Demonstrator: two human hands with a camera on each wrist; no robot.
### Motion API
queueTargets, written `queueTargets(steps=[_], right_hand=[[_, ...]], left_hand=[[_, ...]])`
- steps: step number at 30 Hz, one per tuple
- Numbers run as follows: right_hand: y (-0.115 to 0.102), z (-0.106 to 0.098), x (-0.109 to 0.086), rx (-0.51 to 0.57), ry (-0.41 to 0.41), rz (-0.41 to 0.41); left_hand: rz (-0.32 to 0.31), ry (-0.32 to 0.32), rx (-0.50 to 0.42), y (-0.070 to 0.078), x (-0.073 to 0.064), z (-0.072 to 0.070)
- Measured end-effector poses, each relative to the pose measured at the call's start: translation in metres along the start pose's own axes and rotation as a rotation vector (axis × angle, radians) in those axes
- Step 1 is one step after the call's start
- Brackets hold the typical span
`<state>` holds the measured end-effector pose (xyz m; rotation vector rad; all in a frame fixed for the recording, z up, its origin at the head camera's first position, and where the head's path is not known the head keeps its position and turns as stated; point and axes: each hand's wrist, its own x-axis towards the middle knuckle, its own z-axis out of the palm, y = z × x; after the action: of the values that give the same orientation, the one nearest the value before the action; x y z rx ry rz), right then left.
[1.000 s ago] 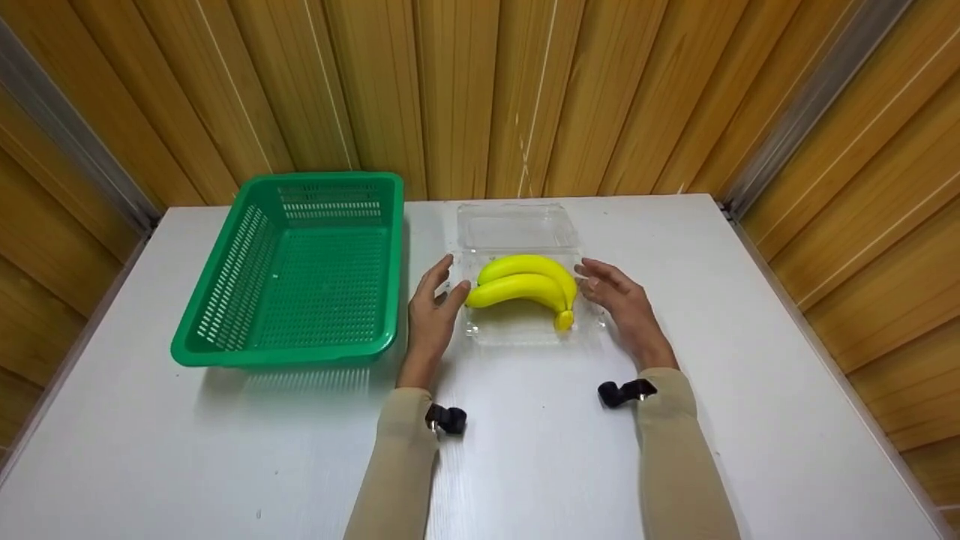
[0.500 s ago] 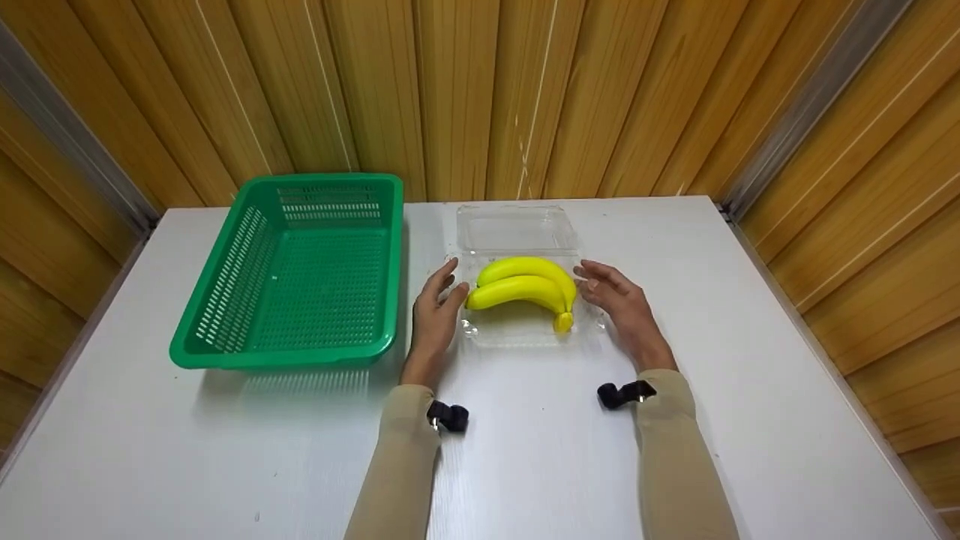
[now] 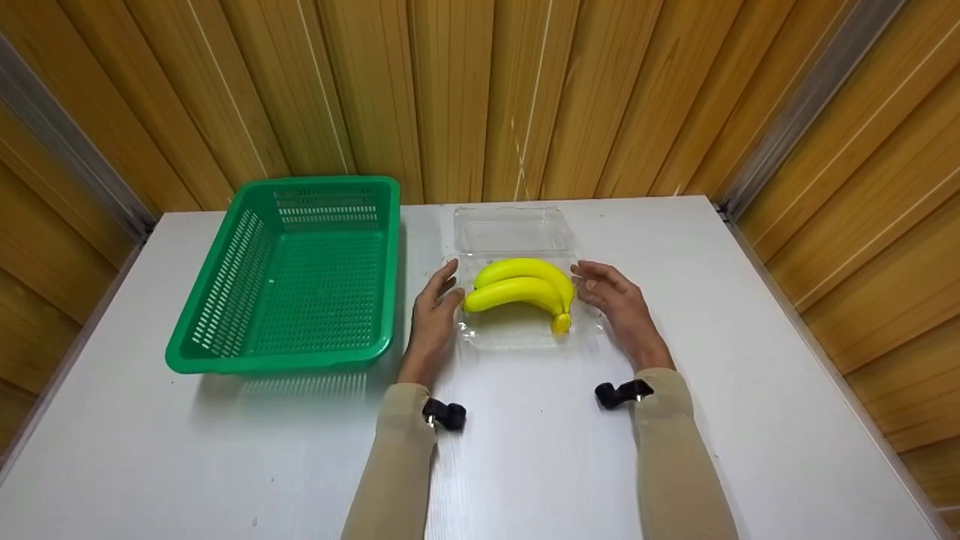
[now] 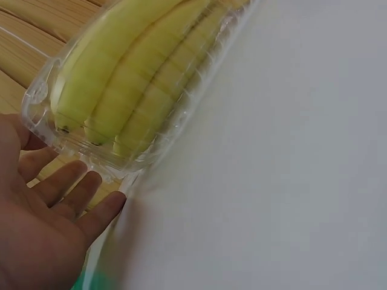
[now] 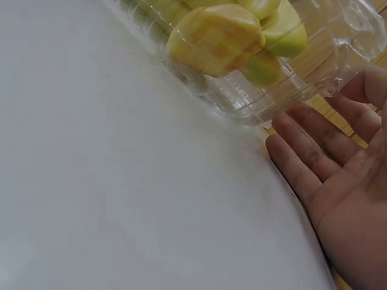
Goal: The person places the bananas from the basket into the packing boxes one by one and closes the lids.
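Note:
A bunch of yellow bananas point(image 3: 521, 289) lies in the base of a hinged clear plastic clamshell box point(image 3: 510, 339), stem toward the right front. The box's lid point(image 3: 515, 231) is folded back flat toward the wall. At the left end of the box is my left hand point(image 3: 433, 319), thumb near the banana tips; in the left wrist view its relaxed fingers point(image 4: 60, 184) lie along the box's end. My right hand point(image 3: 628, 313) stands at the opposite end, by the stem side; the right wrist view shows its fingers point(image 5: 302, 145) extended beside the plastic wall. Neither hand visibly grips anything.
A green perforated plastic basket point(image 3: 315, 292) stands left of my left hand, on the same white table point(image 3: 517, 450). Wooden panel walls point(image 3: 450, 97) rise behind the table and at both sides. A small black camera is strapped to each sleeve.
The head view has shifted slightly. My left hand has edged a little closer to the box's left end. The right hand, bananas and box look unmoved on the table.

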<state>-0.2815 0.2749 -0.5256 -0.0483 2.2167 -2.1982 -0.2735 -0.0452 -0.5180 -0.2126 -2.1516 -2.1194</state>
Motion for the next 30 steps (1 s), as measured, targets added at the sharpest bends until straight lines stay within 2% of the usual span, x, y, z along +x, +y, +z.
queueTargets(steps=[6,14,21,30], right_hand=[[-0.001,0.003,0.001,0.045,0.007,-0.016],[0.000,0.007,0.005,0.097,0.006,-0.002],[0.001,0.007,0.008,0.129,-0.014,-0.030],[0.000,0.008,0.007,0.142,-0.019,-0.023]], left_hand=[[0.010,-0.048,-0.078,-0.005,0.004,-0.001],[0.000,-0.087,-0.091,-0.009,0.008,-0.001],[0.009,-0.094,-0.109,-0.011,0.012,-0.001],[-0.023,-0.097,-0.147,-0.013,0.012,0.000]])
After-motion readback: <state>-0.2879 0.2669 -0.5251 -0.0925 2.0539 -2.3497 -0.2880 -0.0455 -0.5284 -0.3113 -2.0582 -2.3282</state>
